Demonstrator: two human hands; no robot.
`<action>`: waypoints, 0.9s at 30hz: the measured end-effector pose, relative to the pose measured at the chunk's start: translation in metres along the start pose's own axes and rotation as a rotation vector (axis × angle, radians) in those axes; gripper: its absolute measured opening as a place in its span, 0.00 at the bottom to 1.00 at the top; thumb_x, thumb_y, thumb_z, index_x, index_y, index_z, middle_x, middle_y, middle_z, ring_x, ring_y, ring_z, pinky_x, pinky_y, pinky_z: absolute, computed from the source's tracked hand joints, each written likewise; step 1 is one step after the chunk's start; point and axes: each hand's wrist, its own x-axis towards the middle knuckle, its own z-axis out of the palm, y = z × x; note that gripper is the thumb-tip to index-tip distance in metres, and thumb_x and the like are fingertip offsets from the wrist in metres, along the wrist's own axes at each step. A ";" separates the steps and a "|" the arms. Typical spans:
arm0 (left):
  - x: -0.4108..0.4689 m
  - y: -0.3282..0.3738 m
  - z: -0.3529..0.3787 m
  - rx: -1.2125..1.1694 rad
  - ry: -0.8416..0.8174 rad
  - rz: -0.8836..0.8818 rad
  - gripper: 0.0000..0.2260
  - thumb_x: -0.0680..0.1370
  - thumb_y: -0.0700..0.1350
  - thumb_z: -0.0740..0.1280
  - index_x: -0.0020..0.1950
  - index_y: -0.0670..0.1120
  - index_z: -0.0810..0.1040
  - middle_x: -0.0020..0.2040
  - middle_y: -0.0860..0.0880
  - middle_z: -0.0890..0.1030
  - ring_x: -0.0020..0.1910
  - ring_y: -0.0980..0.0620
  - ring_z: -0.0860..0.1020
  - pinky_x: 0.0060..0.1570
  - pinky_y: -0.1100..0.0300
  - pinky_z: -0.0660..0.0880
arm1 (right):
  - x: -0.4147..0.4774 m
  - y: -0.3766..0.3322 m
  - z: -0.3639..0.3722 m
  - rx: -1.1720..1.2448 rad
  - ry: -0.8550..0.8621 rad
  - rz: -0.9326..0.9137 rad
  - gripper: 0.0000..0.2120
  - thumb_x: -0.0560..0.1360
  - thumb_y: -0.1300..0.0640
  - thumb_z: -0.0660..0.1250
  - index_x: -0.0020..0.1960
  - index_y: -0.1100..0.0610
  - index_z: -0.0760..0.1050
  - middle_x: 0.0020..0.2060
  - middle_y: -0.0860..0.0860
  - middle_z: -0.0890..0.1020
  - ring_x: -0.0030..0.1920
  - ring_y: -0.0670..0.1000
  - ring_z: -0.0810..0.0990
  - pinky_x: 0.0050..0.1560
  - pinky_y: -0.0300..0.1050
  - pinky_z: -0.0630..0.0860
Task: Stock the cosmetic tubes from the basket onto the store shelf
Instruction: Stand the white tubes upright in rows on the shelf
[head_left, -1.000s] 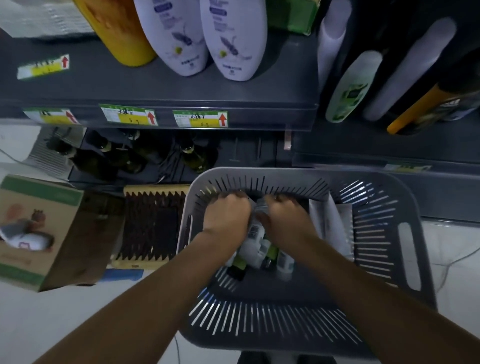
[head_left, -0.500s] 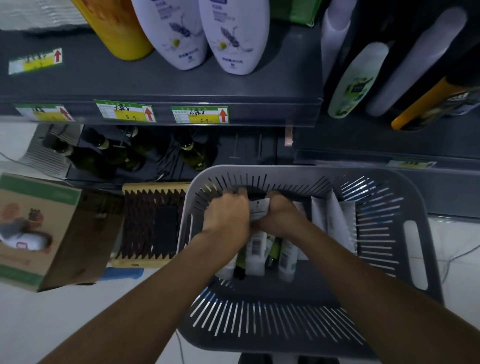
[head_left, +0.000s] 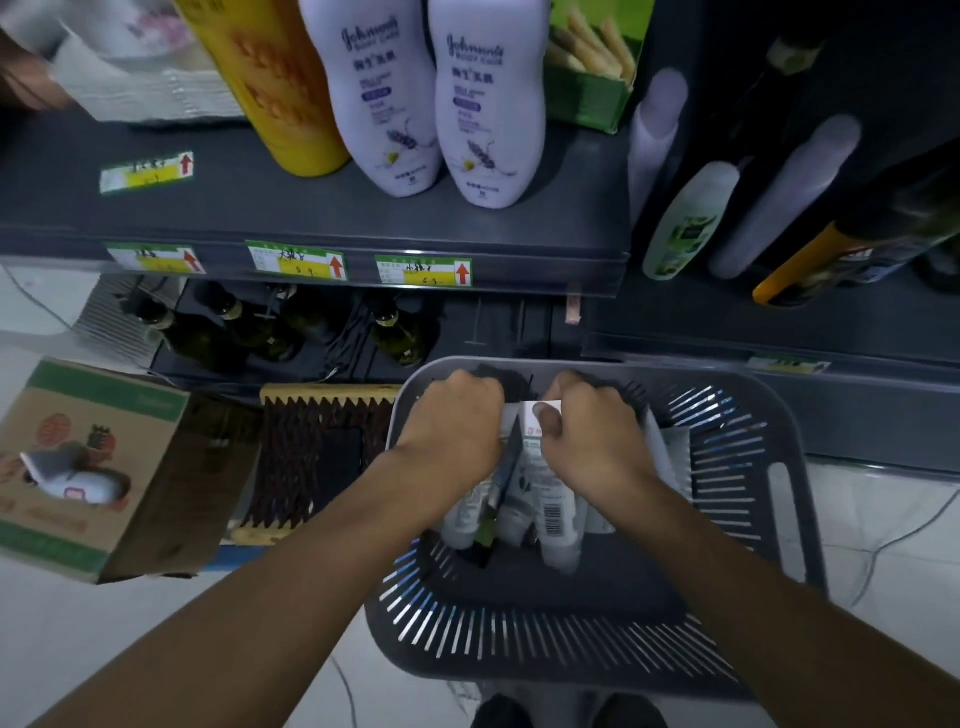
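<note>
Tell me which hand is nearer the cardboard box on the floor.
Left. The left hand grips the tubes in the basket on the side facing the cardboard box; the right hand grips them just beyond it, farther from the box.

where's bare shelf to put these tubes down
Bare shelf runs between the edge price tags and the yellow bottle and white bottles, widest at the left. The right bay is crowded with leaning bottles.
</note>
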 end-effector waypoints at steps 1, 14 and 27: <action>-0.002 0.003 -0.008 -0.004 0.021 0.016 0.08 0.79 0.43 0.68 0.56 0.42 0.78 0.56 0.40 0.79 0.54 0.39 0.81 0.46 0.52 0.77 | -0.004 -0.002 -0.010 -0.014 0.026 -0.014 0.07 0.82 0.54 0.63 0.55 0.58 0.75 0.47 0.57 0.84 0.49 0.61 0.82 0.46 0.51 0.79; -0.056 0.063 -0.172 -0.018 0.355 0.281 0.05 0.74 0.38 0.66 0.41 0.42 0.70 0.32 0.46 0.66 0.32 0.41 0.68 0.31 0.54 0.64 | -0.066 -0.040 -0.209 -0.175 0.352 -0.197 0.09 0.82 0.53 0.64 0.50 0.59 0.70 0.36 0.54 0.73 0.38 0.61 0.75 0.33 0.49 0.64; -0.147 0.177 -0.368 0.024 0.588 0.478 0.09 0.78 0.48 0.64 0.54 0.46 0.77 0.43 0.42 0.80 0.44 0.38 0.79 0.40 0.49 0.78 | -0.169 -0.056 -0.431 -0.072 0.686 -0.287 0.07 0.82 0.51 0.64 0.48 0.54 0.73 0.33 0.50 0.78 0.37 0.57 0.78 0.35 0.49 0.70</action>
